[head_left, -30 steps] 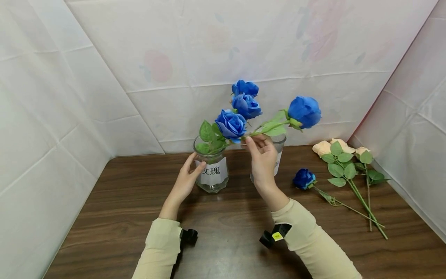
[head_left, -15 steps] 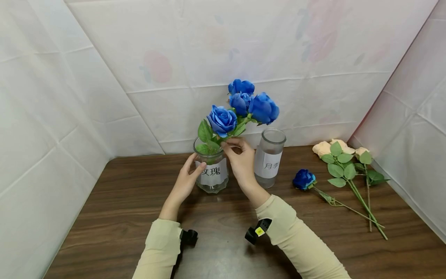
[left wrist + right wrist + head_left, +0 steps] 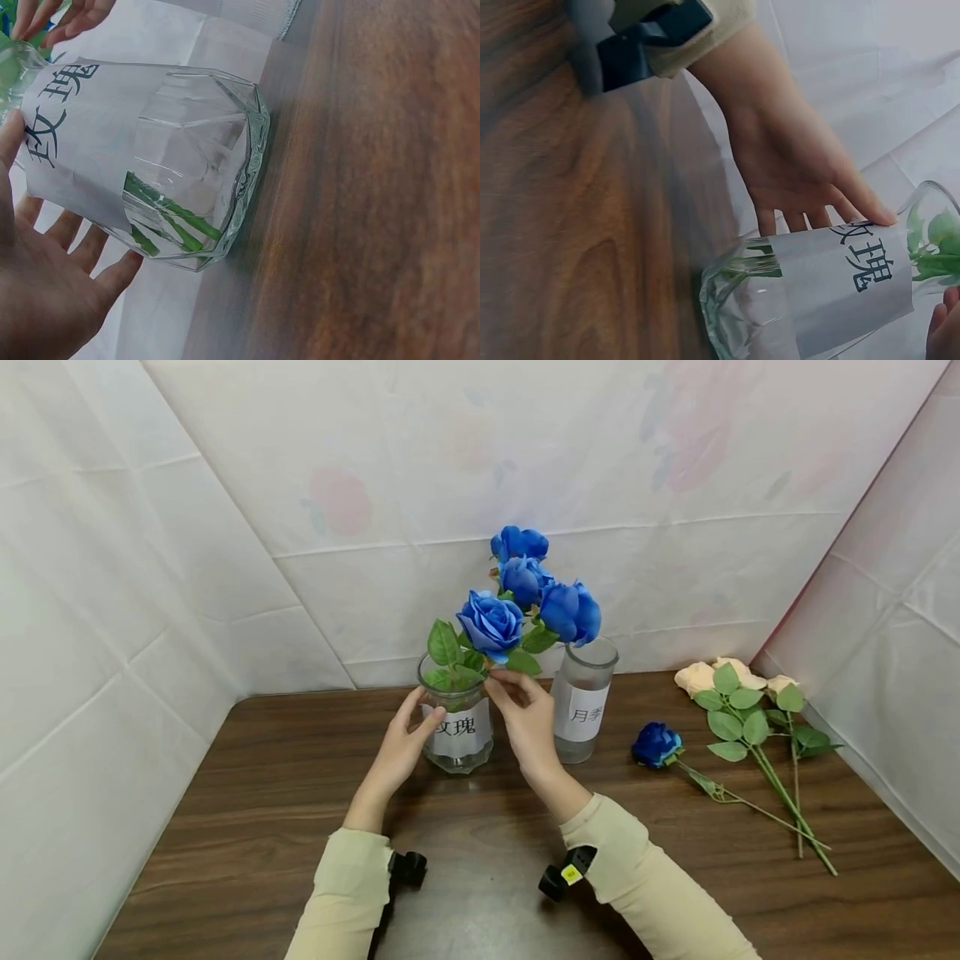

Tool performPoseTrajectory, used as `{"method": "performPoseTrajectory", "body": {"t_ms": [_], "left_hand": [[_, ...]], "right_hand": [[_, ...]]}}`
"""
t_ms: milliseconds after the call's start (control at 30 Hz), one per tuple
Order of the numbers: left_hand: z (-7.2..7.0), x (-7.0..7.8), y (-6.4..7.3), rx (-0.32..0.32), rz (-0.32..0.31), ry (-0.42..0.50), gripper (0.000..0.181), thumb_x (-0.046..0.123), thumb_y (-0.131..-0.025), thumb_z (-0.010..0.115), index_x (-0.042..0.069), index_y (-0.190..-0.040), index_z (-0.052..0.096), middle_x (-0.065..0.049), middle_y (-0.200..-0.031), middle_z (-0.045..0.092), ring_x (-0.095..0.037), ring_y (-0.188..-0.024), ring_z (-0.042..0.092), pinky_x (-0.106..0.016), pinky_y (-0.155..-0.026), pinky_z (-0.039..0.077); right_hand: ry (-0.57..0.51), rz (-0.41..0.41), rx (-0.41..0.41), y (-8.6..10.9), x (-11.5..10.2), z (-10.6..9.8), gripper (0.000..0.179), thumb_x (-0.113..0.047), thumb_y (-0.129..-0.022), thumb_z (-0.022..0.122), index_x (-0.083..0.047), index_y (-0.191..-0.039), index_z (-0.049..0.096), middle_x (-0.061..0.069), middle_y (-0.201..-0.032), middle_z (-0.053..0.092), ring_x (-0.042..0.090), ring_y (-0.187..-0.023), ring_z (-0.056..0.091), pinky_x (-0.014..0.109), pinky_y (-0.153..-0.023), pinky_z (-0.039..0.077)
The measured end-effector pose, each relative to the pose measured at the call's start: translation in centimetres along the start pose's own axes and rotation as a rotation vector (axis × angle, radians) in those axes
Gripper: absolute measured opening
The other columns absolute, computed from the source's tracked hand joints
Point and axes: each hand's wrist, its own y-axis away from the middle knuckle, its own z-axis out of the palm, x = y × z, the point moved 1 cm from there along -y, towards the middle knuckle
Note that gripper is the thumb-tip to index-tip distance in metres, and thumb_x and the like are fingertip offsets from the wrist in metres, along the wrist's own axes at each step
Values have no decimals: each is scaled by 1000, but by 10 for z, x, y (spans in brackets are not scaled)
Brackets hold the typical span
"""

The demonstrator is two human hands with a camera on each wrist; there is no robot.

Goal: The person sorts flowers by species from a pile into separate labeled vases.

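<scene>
My left hand (image 3: 397,743) holds the labelled glass vase (image 3: 459,758) from its left side, thumb on the paper label and fingers around the back. Several blue roses (image 3: 491,622) lean right out of its mouth with green leaves. In the left wrist view, cut stem ends (image 3: 191,221) show at the vase's bottom. Right at the rim, my right hand (image 3: 531,722) pinches a rose stem between thumb and fingertips; the rightmost blue rose (image 3: 570,612) hangs above that hand. Leaves and fingers hide the pinched part of the stem.
A taller glass vase (image 3: 577,747) with a paper label stands just right of my right hand. On the table's right side lie another blue rose (image 3: 656,745) and several cream roses (image 3: 696,678) with long stems. White cloth walls (image 3: 262,527) enclose the table (image 3: 247,827).
My right hand has brought the rightmost blue rose leftward to the vase mouth, then shifted slightly right. The taller vase came into fuller view. My left hand has stayed on the vase.
</scene>
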Motion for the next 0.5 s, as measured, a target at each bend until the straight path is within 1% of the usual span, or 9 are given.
{"method": "performPoseTrajectory", "body": {"t_ms": [133,300,367,500], "left_hand": [[0,1,1,3,9,2,72,40,-102,55,8,-157,22,-14,-156,29,-30,-144,24,-49,-116,27],[0,2,1,5,15,-3,72,40,-102,54,8,-158,21,-14,-156,28,-30,-145,22,-49,-116,26],[0,2,2,5,12,-7,73,41,-102,53,8,-158,20,-14,-157,27,-30,-146,21,-49,-116,26],[0,1,1,0,6,-7,74,42,-102,53,8,-158,19,-14,-158,26,-30,-146,20,-49,-116,26]], "right_hand": [[29,6,-22,8,-3,-11,20,-10,-92,72,4,-107,71,10,-104,71,14,-93,65,25,-83,53],[18,57,-52,17,-12,-27,20,-8,-93,70,7,-107,69,6,-98,71,14,-87,66,27,-78,54],[33,72,-71,21,-16,-36,22,-9,-93,70,8,-107,68,7,-96,71,15,-86,65,28,-78,55],[101,77,-96,30,-23,-60,22,-10,-94,69,8,-107,67,10,-96,71,18,-87,66,28,-80,55]]}}
